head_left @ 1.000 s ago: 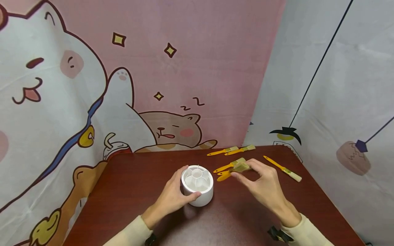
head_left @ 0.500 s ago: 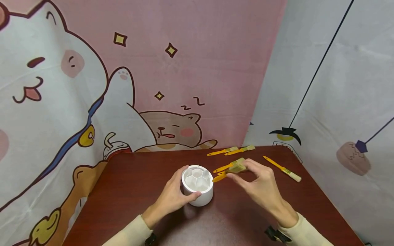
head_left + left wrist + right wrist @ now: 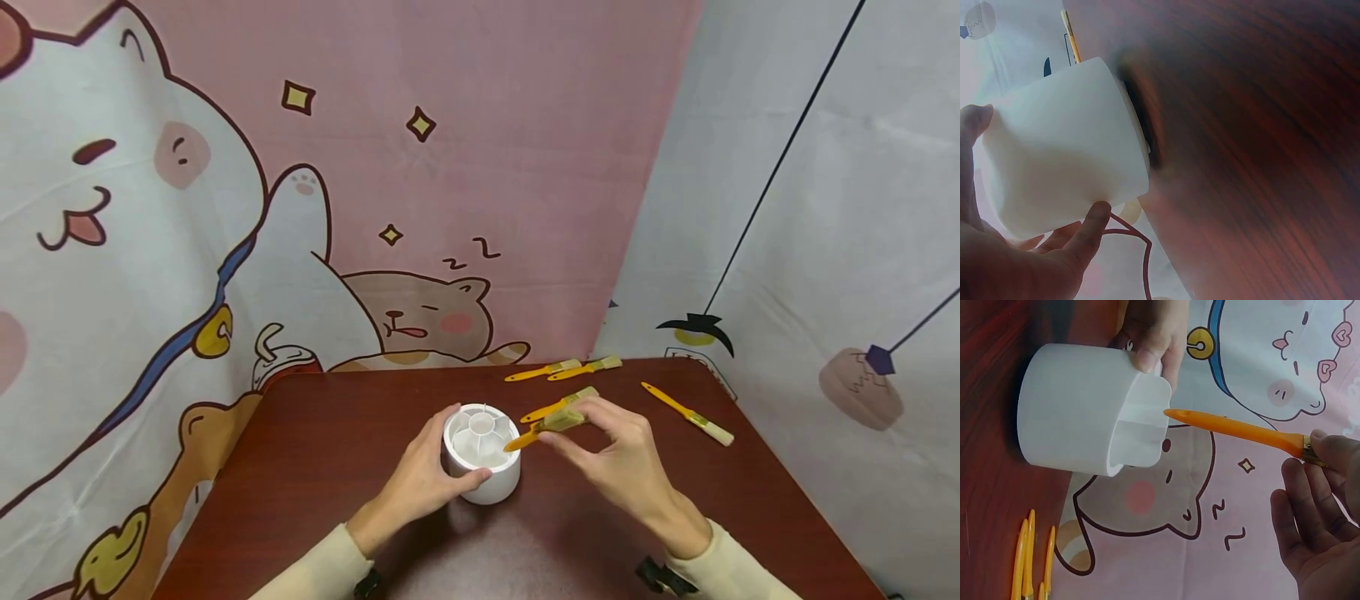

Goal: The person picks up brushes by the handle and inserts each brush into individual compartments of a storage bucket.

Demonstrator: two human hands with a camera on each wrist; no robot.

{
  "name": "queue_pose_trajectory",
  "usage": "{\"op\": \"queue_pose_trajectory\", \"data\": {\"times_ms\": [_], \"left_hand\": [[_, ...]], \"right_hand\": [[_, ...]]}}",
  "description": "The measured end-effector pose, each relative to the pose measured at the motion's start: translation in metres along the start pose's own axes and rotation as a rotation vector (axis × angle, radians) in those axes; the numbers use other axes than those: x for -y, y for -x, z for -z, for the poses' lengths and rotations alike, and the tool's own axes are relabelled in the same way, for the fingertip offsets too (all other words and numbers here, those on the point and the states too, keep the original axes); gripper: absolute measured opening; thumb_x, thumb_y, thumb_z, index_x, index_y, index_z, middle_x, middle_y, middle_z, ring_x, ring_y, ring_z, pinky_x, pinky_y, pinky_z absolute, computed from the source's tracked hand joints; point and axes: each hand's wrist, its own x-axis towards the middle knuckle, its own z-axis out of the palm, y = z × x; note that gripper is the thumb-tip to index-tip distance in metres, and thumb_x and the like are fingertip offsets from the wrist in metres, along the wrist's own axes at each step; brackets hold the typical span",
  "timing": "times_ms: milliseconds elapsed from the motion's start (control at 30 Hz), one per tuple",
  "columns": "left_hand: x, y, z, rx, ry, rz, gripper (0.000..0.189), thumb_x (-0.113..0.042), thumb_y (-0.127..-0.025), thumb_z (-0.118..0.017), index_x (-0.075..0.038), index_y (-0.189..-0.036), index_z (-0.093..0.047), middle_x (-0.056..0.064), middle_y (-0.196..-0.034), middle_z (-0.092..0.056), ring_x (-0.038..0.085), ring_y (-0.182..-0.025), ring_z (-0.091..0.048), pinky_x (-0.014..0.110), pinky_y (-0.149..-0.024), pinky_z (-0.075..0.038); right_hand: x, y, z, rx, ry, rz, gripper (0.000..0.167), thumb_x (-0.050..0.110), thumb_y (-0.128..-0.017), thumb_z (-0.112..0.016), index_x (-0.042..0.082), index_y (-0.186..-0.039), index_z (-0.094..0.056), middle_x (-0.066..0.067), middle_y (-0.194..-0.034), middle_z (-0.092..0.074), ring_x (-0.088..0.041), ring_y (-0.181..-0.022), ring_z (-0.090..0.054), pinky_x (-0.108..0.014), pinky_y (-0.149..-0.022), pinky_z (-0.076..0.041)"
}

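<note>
A white round brush holder [image 3: 489, 490] with inner compartments stands on the table. My left hand [image 3: 420, 485] grips its left side, thumb across the near wall and fingers round the far side. In my right hand [image 3: 626, 457], thumb and fingertips pinch a paintbrush [image 3: 523, 440] near its metal band and bristles. Its yellow handle points left, the tip over the holder's right rim in the head view. The right wrist view shows this handle [image 3: 1235, 428] with its tip close to the compartments' upper edge. My fingers partly cover the bristles.
Just behind the held brush lies another yellow paintbrush [image 3: 546, 411], partly hidden. Two more, a left brush [image 3: 528, 374] and a right brush [image 3: 577, 371], lie by the table's back edge. A single brush [image 3: 686, 412] lies at the right. Printed cloth [image 3: 555, 208] hangs behind the table.
My right hand has moved left with the paintbrush, bringing the handle tip from beside the holder to over its rim. My left hand and the holder stay in place.
</note>
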Motion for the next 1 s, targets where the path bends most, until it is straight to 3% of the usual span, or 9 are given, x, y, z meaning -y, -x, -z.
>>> {"op": "queue_pose_trajectory", "data": {"times_ms": [100,167,300,367,500,600,700,1000], "left_hand": [[0.0,0.0,0.0,-0.001,0.003,-0.002,0.118,-0.06,-0.083,-0.103,-0.015,-0.175,-0.045,0.012,-0.165,-0.064,0.032,-0.145,-0.07,0.06,-0.12,-0.059],[0.0,0.0,0.0,-0.001,0.004,-0.002,0.118,-0.06,-0.083,-0.103,-0.015,-0.175,-0.045,0.012,-0.165,-0.064,0.032,-0.146,-0.07,0.06,-0.12,-0.059],[0.0,0.0,0.0,0.003,0.002,-0.002,0.118,-0.06,-0.083,-0.103,-0.015,-0.175,-0.045,0.012,-0.166,-0.063,0.032,-0.147,-0.069,0.06,-0.121,-0.058],[0.0,0.0,0.0,0.005,0.001,-0.004,0.118,-0.06,-0.083,-0.103,-0.015,-0.176,-0.045,0.013,-0.166,-0.063,0.033,-0.147,-0.069,0.06,-0.121,-0.058],[0.0,-0.001,-0.001,0.006,-0.004,-0.009,0.118,-0.061,-0.084,-0.102,-0.014,-0.176,-0.044,0.013,-0.166,-0.063,0.033,-0.146,-0.07,0.061,-0.121,-0.059],[0.0,0.0,0.0,0.007,-0.004,-0.009,0.118,-0.061,-0.084,-0.102,-0.014,-0.176,-0.044,0.014,-0.166,-0.063,0.034,-0.147,-0.07,0.061,-0.12,-0.059],[0.0,0.001,0.0,0.007,-0.001,-0.007,0.118,-0.06,-0.084,-0.103,-0.015,-0.176,-0.044,0.014,-0.166,-0.063,0.034,-0.147,-0.07,0.061,-0.121,-0.059],[-0.002,0.001,0.002,0.002,0.007,-0.012,0.117,-0.057,-0.084,-0.104,-0.016,-0.175,-0.045,0.012,-0.165,-0.064,0.032,-0.146,-0.07,0.06,-0.121,-0.059]], "right_hand": [[0.001,0.002,-0.003,0.008,0.011,0.0,0.028,0.024,-0.093,-0.101,0.02,-0.117,-0.087,0.003,-0.107,-0.087,-0.01,-0.097,-0.08,-0.012,-0.099,-0.06],[0.001,0.002,-0.004,0.01,0.02,0.0,0.028,0.025,-0.094,-0.101,0.02,-0.117,-0.087,0.004,-0.108,-0.088,-0.011,-0.097,-0.08,-0.012,-0.101,-0.059],[0.0,0.002,-0.006,0.011,0.03,0.002,0.047,0.003,-0.077,-0.108,0.019,-0.116,-0.087,0.004,-0.107,-0.088,-0.012,-0.097,-0.08,-0.016,-0.11,-0.057],[0.0,0.002,-0.008,0.008,0.028,0.007,0.05,-0.001,-0.075,-0.107,0.019,-0.116,-0.087,0.003,-0.107,-0.088,-0.013,-0.097,-0.08,-0.016,-0.112,-0.056],[-0.002,0.003,-0.01,-0.001,0.027,0.019,0.027,0.026,-0.094,-0.101,0.019,-0.116,-0.087,0.003,-0.107,-0.088,-0.013,-0.097,-0.081,-0.016,-0.108,-0.055],[-0.003,0.004,-0.013,-0.006,0.029,0.028,0.028,0.045,-0.104,-0.088,0.02,-0.117,-0.087,0.003,-0.107,-0.088,-0.012,-0.098,-0.081,-0.018,-0.1,-0.054],[-0.003,0.004,-0.016,-0.002,0.014,0.039,0.029,0.046,-0.105,-0.086,0.018,-0.116,-0.088,0.003,-0.108,-0.088,-0.013,-0.098,-0.082,-0.019,-0.095,-0.054],[-0.003,0.001,-0.022,0.022,-0.039,0.077,0.023,0.035,-0.106,-0.088,0.017,-0.12,-0.087,0.0,-0.109,-0.087,-0.016,-0.101,-0.083,-0.015,-0.101,-0.059]]}}
